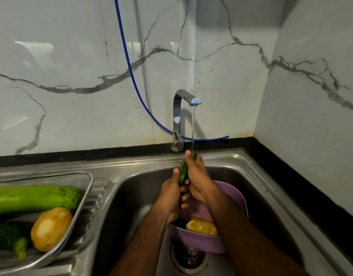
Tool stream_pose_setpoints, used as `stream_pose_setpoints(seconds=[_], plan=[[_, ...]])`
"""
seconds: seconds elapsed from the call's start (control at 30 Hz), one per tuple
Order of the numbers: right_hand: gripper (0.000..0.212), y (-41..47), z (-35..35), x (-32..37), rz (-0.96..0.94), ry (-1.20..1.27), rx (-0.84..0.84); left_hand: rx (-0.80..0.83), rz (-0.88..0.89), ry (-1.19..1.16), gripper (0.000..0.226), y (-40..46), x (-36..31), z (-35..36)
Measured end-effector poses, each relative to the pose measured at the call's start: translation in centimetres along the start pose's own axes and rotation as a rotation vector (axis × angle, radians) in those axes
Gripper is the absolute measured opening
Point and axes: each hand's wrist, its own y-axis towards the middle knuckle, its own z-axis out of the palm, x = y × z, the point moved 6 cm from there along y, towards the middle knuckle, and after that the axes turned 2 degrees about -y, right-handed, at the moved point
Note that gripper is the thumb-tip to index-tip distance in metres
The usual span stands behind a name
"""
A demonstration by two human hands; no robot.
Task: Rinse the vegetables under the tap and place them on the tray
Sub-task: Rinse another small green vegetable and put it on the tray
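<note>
Both hands round cucumber, apparently.

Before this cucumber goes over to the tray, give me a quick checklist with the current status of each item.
1. Water running from the tap: ok, a stream falls onto the cucumber.
2. Hold secure: ok, left hand and right hand both grip it.
3. Room on the tray: ok, a gap shows beside its potato and long green gourd.
4. Cucumber fully rinsed: cannot tell.
5. More left to wash: ok to expect, a potato sits in the purple basket.
</note>
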Motion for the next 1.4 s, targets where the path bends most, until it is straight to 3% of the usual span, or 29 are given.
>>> stream_pose_setpoints(seconds=[0.17, 0.33, 0.43, 0.67, 0.8, 1.0, 1.17, 1.27, 1.4], plan=[[0.055, 0.2, -1.3, 0.4, 0.141, 0.110, -0.111, 0.080, 0.040, 0.055, 0.050, 0.5, 0.3, 0.5], [0.041, 0.0, -1.2, 0.6, 0.110, 0.253, 0.014, 0.029, 0.051, 0.104, 0.036, 1.4, 1.5, -0.4], [0.031, -0.3, -1.3, 0.7, 0.079, 0.204, 0.048, -0.008, 0.045, 0.126, 0.033, 1.5, 1.8, -1.2], [0.037, -0.1, -0.8, 1.2, 0.075, 0.259, 0.014, -0.031, 0.044, 0.239, 0.030, 1.4, 2.0, -1.4], [0.039, -0.6, -1.0, 0.8, 0.075, 0.281, 0.098, -0.058, 0.016, 0.185, 0.044, 1.0, 1.4, -1.6], [0.040, -0.2, -0.8, 1.1, 0.057, 0.284, 0.057, -0.066, -0.036, 0.128, 0.049, 0.4, 1.3, -1.2], [0.034, -0.8, -0.9, 1.3, 0.064, 0.299, 0.215, -0.051, -0.101, -0.014, 0.056, 0.7, 1.4, -1.5], [0.031, -0.8, -0.9, 1.4, 0.049, 0.322, 0.177, -0.033, -0.097, -0.039, 0.057, 0.5, 1.1, -1.2], [0.043, -0.5, -0.6, 1.6, 0.064, 0.286, 0.106, -0.015, -0.103, -0.032, 0.054, 0.2, 1.2, -0.9]])
